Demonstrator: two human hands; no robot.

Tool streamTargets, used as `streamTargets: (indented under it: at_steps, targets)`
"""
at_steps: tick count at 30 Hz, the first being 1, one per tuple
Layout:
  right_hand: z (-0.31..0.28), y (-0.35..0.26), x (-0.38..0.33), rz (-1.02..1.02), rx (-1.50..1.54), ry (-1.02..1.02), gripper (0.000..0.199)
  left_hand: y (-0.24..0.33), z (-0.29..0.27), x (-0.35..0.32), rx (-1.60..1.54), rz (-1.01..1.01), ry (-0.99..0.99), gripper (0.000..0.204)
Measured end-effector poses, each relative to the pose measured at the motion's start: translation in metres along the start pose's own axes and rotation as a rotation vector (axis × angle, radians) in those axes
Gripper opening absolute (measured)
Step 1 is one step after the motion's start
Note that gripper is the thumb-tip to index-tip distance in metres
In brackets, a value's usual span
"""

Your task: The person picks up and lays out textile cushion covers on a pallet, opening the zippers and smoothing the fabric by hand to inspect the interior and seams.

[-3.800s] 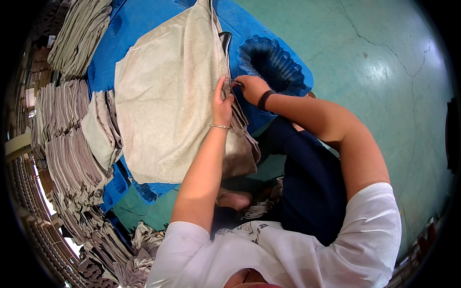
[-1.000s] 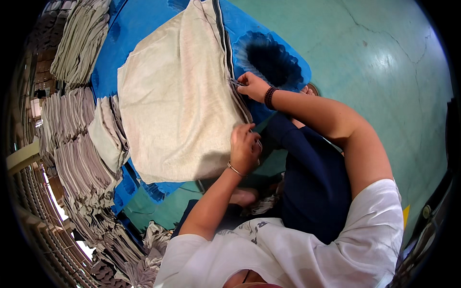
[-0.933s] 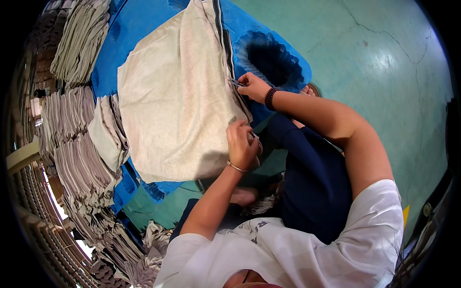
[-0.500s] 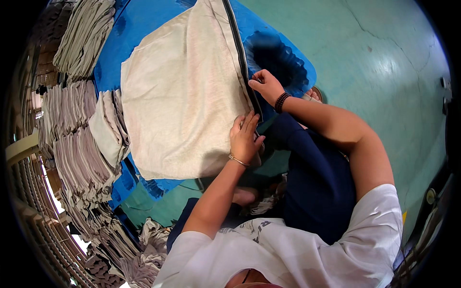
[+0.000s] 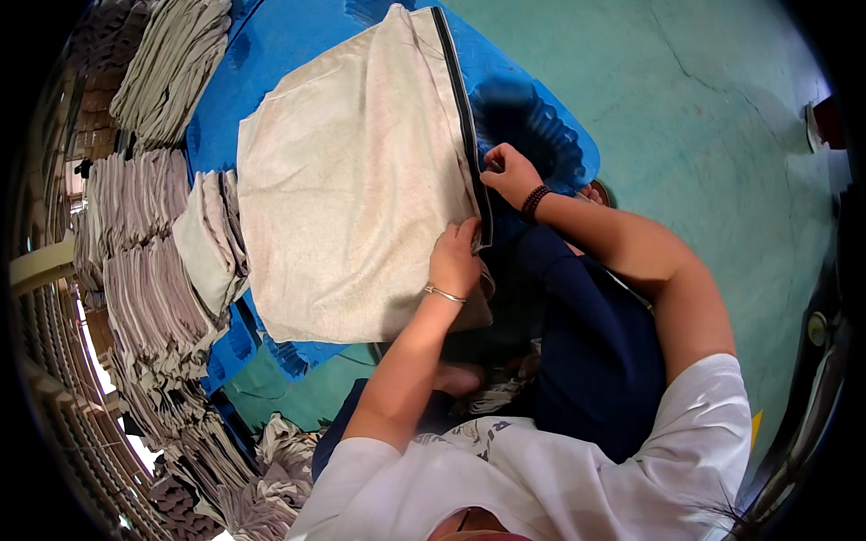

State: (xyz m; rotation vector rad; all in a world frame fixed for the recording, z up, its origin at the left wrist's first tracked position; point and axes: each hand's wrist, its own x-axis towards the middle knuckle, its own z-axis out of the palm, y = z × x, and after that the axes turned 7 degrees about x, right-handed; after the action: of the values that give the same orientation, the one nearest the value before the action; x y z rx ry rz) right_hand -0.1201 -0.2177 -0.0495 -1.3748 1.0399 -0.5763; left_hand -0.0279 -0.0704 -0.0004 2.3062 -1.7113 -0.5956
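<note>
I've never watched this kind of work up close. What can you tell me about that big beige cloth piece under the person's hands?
The beige cloth piece looks like coarse woven fabric, roughly rectangular and lying flat on a blue sheet. A dark zipper strip runs along its right edge. The left hand presses on its near right corner; the right hand pinches the zipper edge farther up. Its near edge is slightly rumpled.

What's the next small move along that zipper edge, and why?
Probably slide the right hand further up the dark zipper while the left hand pins the beige cloth near the zipper's lower end. The right hand's grip sits partway along the strip, and a long stretch runs beyond it toward the far corner. The blue sheet lies flat underneath.
</note>
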Motion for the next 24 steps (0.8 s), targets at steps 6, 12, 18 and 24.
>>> streamTargets:
  at_steps: [6, 12, 18, 24]
  targets:
    - [-0.016, -0.021, 0.013, -0.207, -0.167, 0.048, 0.016, -0.013, -0.015, -0.024, 0.076, 0.102, -0.197, 0.042]
    - [-0.021, -0.038, 0.051, -0.322, -0.606, -0.156, 0.037, -0.027, -0.015, -0.049, -0.076, 0.128, -0.344, 0.043]
    - [-0.023, -0.024, 0.095, -0.289, -0.631, -0.169, 0.039, -0.026, -0.005, -0.050, -0.133, 0.135, -0.294, 0.040]
    - [-0.084, -0.012, 0.120, -0.405, -0.506, 0.258, 0.034, -0.027, -0.004, -0.053, -0.136, 0.120, -0.277, 0.042]
